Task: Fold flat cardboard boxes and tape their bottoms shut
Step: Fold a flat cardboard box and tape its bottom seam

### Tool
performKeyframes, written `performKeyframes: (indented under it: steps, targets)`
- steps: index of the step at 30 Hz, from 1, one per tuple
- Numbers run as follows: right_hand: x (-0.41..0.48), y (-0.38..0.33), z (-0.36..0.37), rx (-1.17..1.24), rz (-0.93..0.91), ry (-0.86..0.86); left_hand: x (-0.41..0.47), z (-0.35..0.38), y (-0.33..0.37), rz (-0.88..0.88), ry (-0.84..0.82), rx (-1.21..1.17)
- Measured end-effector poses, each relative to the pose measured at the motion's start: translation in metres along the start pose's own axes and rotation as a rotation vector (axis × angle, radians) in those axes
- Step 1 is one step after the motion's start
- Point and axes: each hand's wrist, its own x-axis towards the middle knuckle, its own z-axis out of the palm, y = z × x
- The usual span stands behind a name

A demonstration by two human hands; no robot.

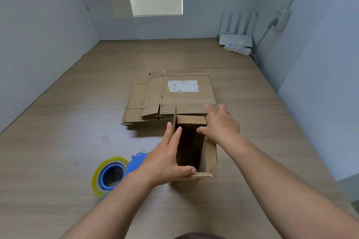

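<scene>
A small brown cardboard box (208, 156) stands opened up on the wooden table (77, 122), its dark inside facing me. My left hand (167, 159) lies flat against its left side, fingers straight and thumb on the near flap. My right hand (221, 124) presses with straight fingers on the far right flap, thumb at the box's opening. Behind the box lies a stack of flat cardboard boxes (171, 97), the top one bearing a white shipping label. A blue tape dispenser (112, 174) with a roll of clear yellowish tape lies left of my left wrist.
White boards (44, 31) wall the table on the left and back. A white router (236, 31) and a power strip (238, 48) sit in the far right corner, with a cable running up to a wall plug (279, 18).
</scene>
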Motion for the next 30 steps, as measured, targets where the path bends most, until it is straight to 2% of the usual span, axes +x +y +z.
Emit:
performKeyframes:
  steps: [4, 9, 14, 20, 23, 26, 30]
  targets:
    - [0.022, -0.009, -0.005, -0.047, -0.041, 0.051, -0.004, 0.006, -0.011, 0.058, 0.044, 0.003]
    - [0.040, -0.016, -0.002, 0.075, 0.137, 0.058, -0.007, 0.010, -0.020, 0.066, 0.059, -0.098]
    - [0.041, -0.019, 0.002, 0.116, 0.149, 0.050, -0.007, 0.009, -0.021, 0.032, 0.090, -0.187]
    - [-0.018, -0.002, -0.001, 0.299, 0.129, 0.010, -0.008, 0.006, -0.027, -0.117, 0.179, -0.376]
    - [-0.065, 0.004, 0.007, 0.359, 0.150, -0.062, -0.009, 0.003, -0.031, -0.225, 0.170, -0.367]
    - [-0.093, 0.000, 0.018, 0.443, 0.112, -0.135, -0.011, 0.001, -0.028, -0.200, 0.219, -0.248]
    - [-0.105, -0.001, 0.024, 0.452, 0.107, -0.009, -0.017, -0.001, -0.022, -0.161, 0.278, -0.222]
